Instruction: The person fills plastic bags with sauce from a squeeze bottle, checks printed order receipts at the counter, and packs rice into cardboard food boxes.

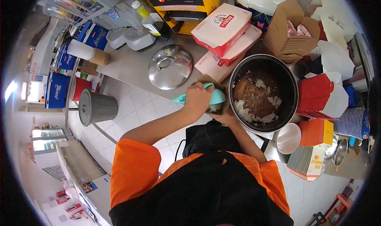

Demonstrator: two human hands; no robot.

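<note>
My left hand [198, 101] is closed around the handle of a turquoise scoop [217, 95]. The scoop's head is down inside a small brown paper food box [225, 105], where some white rice [215, 107] shows. My right hand [225, 117] holds that box from below, its fingers partly hidden. Just right of the box stands a round dark rice pot [283, 73]. Rice [254, 111] lies in patches over its browned bottom. A shiny metal lid [170, 67] rests on the counter to the left of the box.
Printed takeaway boxes [221, 25] are stacked behind the box. Nested brown cartons [291, 35], red cartons [315, 95], blue paper cups [351, 122] and a white bowl [288, 138] crowd the right side. A bottle [149, 19] stands near a yellow machine [178, 3]. A grey bin [98, 107] is at left.
</note>
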